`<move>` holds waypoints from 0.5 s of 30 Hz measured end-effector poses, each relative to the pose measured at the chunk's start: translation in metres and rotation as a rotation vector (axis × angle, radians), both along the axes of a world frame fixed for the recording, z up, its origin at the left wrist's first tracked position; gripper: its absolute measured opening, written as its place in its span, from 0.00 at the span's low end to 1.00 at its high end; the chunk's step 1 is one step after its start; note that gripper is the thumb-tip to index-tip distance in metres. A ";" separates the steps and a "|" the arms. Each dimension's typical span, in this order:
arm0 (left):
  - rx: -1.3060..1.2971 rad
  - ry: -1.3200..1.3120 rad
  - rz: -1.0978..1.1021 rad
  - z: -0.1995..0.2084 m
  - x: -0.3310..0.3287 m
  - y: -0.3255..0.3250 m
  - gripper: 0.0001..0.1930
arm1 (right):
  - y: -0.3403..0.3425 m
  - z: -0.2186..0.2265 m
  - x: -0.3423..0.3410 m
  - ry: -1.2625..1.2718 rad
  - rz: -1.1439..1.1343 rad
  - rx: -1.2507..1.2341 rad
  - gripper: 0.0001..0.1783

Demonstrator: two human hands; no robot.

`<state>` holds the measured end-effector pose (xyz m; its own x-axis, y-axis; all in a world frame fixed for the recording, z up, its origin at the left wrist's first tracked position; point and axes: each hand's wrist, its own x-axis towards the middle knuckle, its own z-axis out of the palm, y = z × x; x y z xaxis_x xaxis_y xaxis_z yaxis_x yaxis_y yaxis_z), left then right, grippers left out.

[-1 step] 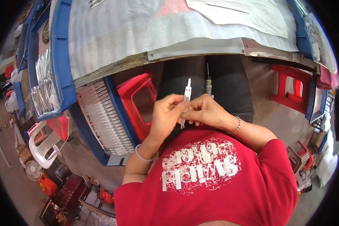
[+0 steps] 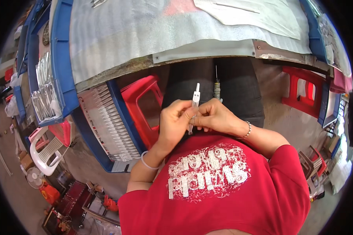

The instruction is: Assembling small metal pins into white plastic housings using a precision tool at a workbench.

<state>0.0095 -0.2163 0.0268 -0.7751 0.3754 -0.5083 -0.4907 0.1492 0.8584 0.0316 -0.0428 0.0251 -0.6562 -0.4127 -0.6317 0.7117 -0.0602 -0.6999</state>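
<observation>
Above my lap my left hand (image 2: 175, 119) is closed, thumb and fingers pinching a silver-white drawing compass (image 2: 195, 96). The compass stands handle up, its head with two small dark screws showing above my fingers. My right hand (image 2: 217, 116) is closed too, thumb and forefinger pressed together against the compass's legs. My fingers hide the middle of the legs; the lower ends show just below them. A screwdriver (image 2: 217, 89) with a wrapped handle and thin shaft lies on my dark trousers, beyond my right hand.
At my left a blue tray (image 2: 125, 113) holds several similar compasses in a row. A red stool (image 2: 131, 96) stands beside it, another red stool (image 2: 302, 90) at the right. Ahead is the workbench edge (image 2: 117, 72) under a pale foam sheet (image 2: 145, 31). Blue bins (image 2: 62, 58) flank it.
My hands and the compass keep almost the same place and grip. The view has shifted very slightly.
</observation>
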 end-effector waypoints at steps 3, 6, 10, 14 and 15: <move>-0.111 0.417 -0.051 -0.008 0.011 0.006 0.08 | 0.001 0.003 -0.001 -0.003 0.061 0.029 0.14; -0.124 0.361 -0.025 -0.014 -0.002 0.012 0.08 | -0.001 -0.006 -0.009 -0.023 -0.029 0.020 0.11; -0.103 0.335 -0.104 -0.007 -0.010 0.001 0.07 | -0.001 -0.002 -0.020 -0.053 0.069 0.011 0.14; -0.081 0.306 -0.111 -0.009 -0.015 0.000 0.08 | -0.005 -0.002 -0.023 -0.107 0.050 0.011 0.14; -0.078 0.305 -0.108 -0.009 -0.017 0.000 0.08 | -0.006 -0.003 -0.027 -0.085 0.048 0.019 0.14</move>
